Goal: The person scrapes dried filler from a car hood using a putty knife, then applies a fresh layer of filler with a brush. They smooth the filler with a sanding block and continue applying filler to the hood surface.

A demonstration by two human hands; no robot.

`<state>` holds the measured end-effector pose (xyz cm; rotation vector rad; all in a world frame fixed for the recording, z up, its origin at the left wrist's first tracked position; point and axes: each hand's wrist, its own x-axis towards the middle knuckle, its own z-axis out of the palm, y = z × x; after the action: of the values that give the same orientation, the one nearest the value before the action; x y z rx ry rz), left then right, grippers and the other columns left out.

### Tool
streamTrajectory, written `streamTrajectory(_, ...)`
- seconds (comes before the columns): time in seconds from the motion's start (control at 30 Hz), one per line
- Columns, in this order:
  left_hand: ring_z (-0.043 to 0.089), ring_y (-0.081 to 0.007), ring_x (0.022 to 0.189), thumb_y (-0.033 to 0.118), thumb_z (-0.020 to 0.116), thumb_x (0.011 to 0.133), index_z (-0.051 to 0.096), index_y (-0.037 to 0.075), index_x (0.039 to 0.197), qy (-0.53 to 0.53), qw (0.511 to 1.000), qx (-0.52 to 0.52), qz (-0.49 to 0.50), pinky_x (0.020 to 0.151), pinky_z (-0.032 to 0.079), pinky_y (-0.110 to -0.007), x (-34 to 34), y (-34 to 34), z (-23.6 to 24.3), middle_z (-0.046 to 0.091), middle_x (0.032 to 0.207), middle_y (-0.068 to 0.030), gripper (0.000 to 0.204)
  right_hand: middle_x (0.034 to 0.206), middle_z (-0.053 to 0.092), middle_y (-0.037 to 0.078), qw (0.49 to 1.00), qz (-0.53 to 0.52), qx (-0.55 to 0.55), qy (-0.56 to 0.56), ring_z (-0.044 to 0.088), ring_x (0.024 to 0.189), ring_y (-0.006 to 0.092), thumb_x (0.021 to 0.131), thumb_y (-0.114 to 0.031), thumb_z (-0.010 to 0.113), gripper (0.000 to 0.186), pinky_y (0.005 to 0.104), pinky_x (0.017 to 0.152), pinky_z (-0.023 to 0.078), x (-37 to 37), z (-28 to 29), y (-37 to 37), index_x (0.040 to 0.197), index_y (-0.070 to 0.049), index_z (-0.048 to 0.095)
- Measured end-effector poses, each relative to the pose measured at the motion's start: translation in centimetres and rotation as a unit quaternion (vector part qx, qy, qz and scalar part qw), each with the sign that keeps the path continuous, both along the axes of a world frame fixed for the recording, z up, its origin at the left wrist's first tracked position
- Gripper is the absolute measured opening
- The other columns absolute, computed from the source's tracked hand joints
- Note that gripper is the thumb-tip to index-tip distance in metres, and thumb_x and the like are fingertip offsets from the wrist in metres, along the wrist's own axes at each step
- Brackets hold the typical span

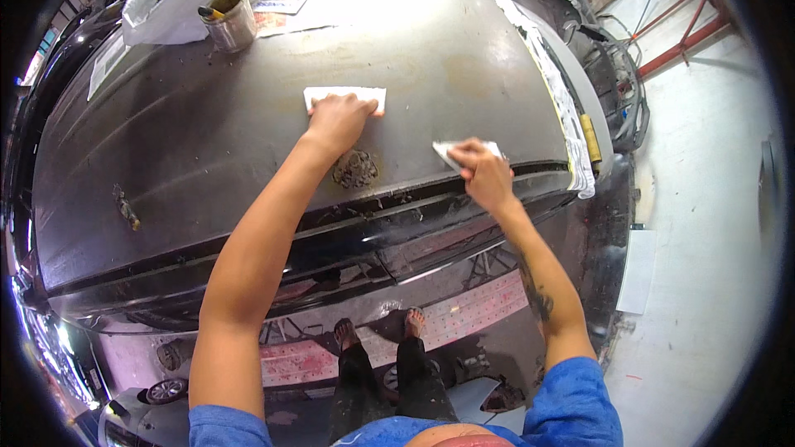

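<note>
My left hand (338,122) is closed on a white flat rectangular pad (344,94), pressing it on the dark grey car roof (207,132). My right hand (487,175) grips a thin white flat piece (451,153) with a pointed corner, near the roof's near right edge. Whether this is a spreader or a folded sheet I cannot tell. A dark crumbly clump (356,169) lies on the panel just below my left wrist. Farther left is a smaller dark scrap (127,209).
An open metal can (232,26) with a brush handle in it stands at the far left, beside a clear plastic bag (178,4). White masking paper (553,83) lines the roof's right side, near a yellow roll (590,137). My feet stand on a perforated pinkish plank (472,306).
</note>
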<state>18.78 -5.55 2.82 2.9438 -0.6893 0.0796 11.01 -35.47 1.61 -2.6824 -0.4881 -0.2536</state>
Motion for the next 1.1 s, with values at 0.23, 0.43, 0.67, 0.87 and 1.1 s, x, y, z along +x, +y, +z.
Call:
streamTrajectory(0.23,0.069,-0.0326,0.092,0.016,0.055,0.091,0.066,0.02,0.103,0.019,0.999,0.04,0.014,0.069,0.053,-0.053,3.8,-10.3,-0.3,0.069,0.099,-0.0093,0.017,0.109,0.067,0.003,0.999,-0.035,0.001,-0.004,0.067,0.093,0.0303,0.086,-0.012,0.063,0.025,0.042,0.079,0.053,7.5,0.1,-2.0,0.106,-0.02,0.074)
streamTrajectory(0.43,0.065,-0.0342,0.097,0.026,0.054,0.093,0.065,0.024,0.112,-0.003,0.996,0.086,-0.025,0.067,0.052,-0.055,-4.2,-13.8,-0.5,0.065,0.105,-0.0075,0.022,0.109,0.068,0.003,0.999,0.0,0.035,-0.002,0.067,0.098,0.0254,0.071,0.005,0.068,0.045,0.0376,0.083,0.053,-1.1,-2.1,-7.5,0.111,-0.017,0.073)
streamTrajectory(0.67,0.064,-0.0378,0.109,0.025,0.053,0.094,0.064,0.024,0.114,0.052,0.994,0.09,0.027,0.072,0.052,-0.061,1.3,-19.0,0.8,0.065,0.118,-0.0079,0.023,0.11,0.068,0.003,0.998,-0.065,0.021,0.016,0.067,0.096,0.0273,0.077,0.002,0.064,0.041,0.0373,0.08,0.054,6.1,-1.9,-10.8,0.11,-0.021,0.074)
streamTrajectory(0.87,0.061,-0.042,0.109,0.023,0.051,0.095,0.059,0.027,0.128,-0.071,0.992,0.101,-0.029,0.081,0.05,-0.064,-4.2,-20.4,-1.3,0.059,0.129,-0.0139,0.034,0.108,0.068,0.002,1.0,-0.003,0.031,0.003,0.067,0.095,0.027,0.076,-0.004,0.071,0.038,0.0384,0.079,0.054,-0.1,-2.9,-14.0,0.11,-0.02,0.073)
streamTrajectory(1.1,0.067,-0.0321,0.095,0.019,0.052,0.093,0.063,0.027,0.118,0.003,0.996,0.081,-0.024,0.067,0.053,-0.055,1.1,-24.1,0.2,0.067,0.103,-0.0059,0.029,0.11,0.067,0.002,0.997,-0.063,0.035,-0.006,0.067,0.094,0.0292,0.08,-0.001,0.062,0.038,0.0395,0.078,0.054,3.4,-3.2,-16.1,0.111,-0.02,0.072)
